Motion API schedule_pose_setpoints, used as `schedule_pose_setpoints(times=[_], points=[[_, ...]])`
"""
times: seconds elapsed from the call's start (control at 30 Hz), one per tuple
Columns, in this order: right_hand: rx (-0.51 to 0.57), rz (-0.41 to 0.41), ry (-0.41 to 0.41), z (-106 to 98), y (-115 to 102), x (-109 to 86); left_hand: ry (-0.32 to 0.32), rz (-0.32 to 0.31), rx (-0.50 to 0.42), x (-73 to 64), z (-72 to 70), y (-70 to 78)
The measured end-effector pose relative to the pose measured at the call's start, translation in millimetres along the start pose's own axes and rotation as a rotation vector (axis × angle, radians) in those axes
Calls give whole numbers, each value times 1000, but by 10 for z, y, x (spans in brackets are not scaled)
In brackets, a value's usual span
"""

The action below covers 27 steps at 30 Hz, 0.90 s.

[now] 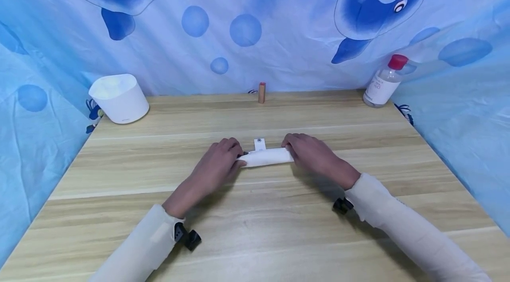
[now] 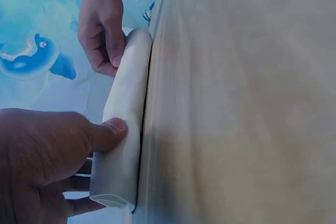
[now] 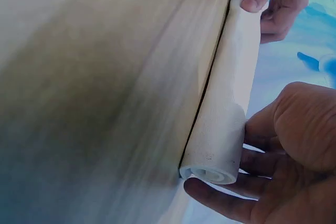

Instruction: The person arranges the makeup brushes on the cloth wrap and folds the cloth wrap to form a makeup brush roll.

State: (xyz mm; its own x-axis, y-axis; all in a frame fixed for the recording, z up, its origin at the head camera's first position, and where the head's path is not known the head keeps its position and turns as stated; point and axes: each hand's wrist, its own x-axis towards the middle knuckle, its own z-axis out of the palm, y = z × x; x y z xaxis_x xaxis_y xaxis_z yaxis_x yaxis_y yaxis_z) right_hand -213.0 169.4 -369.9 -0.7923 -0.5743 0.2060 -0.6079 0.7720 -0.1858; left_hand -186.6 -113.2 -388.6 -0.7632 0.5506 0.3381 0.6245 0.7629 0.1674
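A white fabric roll [image 1: 268,157] lies crosswise on the wooden table, its spiral end showing in the right wrist view. My left hand [image 1: 219,160] holds the left end, with the thumb [image 2: 111,132] laid along the near side and the fingers behind. Around the right end, my right hand [image 1: 312,156] grips with thumb and fingers; one fingertip [image 3: 197,186] sits right at the coiled edge. Behind the roll, a white tab [image 1: 259,144] with a round metal snap sticks out flat. A small dark bit shows beside the left fingers.
At the back left of the wooden table [image 1: 255,229] stands a white tub [image 1: 124,105]. A small brown cylinder [image 1: 261,93] is upright at the back edge. A clear bottle [image 1: 381,87] with a red cap stands back right. Blue dolphin-print curtains [image 1: 287,16] surround the table.
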Motion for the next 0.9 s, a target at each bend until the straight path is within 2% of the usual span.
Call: schedule_pose_setpoints(times=[0.13,0.27,0.43,0.53,0.77,0.9], points=[[98,-69,-27,18,34,9,-19,37,-63,30,39,-21],[197,-101,-101,-17,58,6,-33,97,-87,45,22,-36],[221,-101,-140,-47,62,4,-47,269,-34,67,-13,-88],[214,-109,-134,-47,49,7,-62,336,-27,71,-23,-124],[201,-145,-119,-19,35,10,-138,326,-109,40,-24,-159],[180,-150,-125,-26,23,7,-150,299,-172,35,-33,-162]])
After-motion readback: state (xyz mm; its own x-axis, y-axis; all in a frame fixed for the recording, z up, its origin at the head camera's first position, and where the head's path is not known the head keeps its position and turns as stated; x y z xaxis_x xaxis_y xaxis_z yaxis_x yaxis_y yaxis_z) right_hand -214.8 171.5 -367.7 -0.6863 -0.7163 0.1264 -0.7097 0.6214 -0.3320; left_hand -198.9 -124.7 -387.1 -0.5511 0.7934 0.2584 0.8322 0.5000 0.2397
